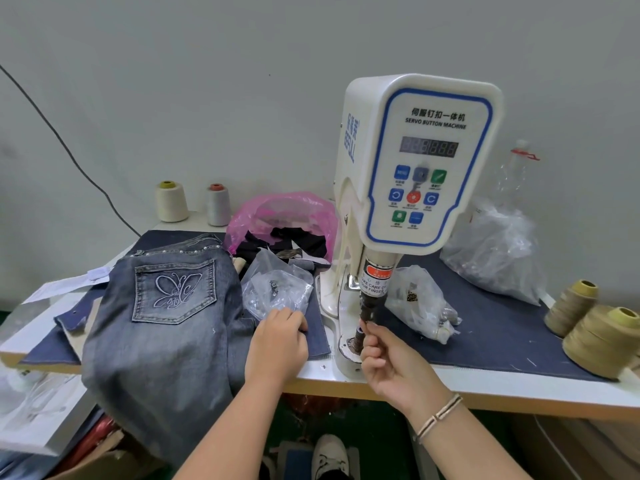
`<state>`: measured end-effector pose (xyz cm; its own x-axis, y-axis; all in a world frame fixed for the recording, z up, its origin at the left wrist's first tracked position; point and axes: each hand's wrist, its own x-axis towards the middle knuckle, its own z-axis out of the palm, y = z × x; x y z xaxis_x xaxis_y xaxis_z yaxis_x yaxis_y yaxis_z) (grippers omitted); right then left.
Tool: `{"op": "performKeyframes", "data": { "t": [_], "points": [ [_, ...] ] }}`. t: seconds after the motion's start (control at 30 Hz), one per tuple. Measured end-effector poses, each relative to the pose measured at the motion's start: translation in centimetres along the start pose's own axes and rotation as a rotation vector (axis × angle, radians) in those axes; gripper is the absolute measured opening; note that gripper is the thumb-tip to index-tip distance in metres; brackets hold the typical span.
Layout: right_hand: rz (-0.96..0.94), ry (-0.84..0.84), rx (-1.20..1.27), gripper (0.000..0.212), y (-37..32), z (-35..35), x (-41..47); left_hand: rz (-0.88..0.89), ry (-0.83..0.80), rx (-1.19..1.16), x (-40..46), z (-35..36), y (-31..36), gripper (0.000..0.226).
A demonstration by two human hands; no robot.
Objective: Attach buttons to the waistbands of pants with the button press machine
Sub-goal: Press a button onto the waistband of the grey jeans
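Now | jeans (166, 323) grey, faded | butterfly-stitched pocket (175, 289) up

Faded denim jeans (162, 317) — glossy white plastic machine housing (415, 161), crinkled clear plastic bags (273, 289).

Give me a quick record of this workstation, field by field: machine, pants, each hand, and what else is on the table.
machine: white servo button machine, display unlit
pants: grey jeans, back pocket up, draped over the table edge, not under the press
left hand: left hand resting by a clear plastic bag
right hand: right hand pinching something small at the press head; the item is too small to tell
other: thread cones, pink bag
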<state>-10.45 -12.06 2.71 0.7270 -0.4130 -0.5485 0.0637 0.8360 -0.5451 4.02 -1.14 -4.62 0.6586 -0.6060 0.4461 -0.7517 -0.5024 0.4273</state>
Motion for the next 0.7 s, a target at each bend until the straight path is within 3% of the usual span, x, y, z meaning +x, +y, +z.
{"op": "performKeyframes", "data": {
  "t": [0.27, 0.5, 0.7],
  "points": [
    [-0.181, 0.11, -0.13, 0.013, -0.2, -0.1, 1.3, -0.003, 0.001, 0.002, 0.0, 0.0, 0.0, 0.013],
    [-0.077, 0.086, -0.076, 0.009, -0.2, 0.6, 0.3, -0.002, -0.002, 0.012, 0.1, 0.0, 0.0, 0.013],
    [0.065, 0.013, 0.2, 0.012, -0.6, 1.2, -1.3, -0.008, -0.011, 0.022, 0.1, 0.0, 0.1, 0.015]
  ]
}}
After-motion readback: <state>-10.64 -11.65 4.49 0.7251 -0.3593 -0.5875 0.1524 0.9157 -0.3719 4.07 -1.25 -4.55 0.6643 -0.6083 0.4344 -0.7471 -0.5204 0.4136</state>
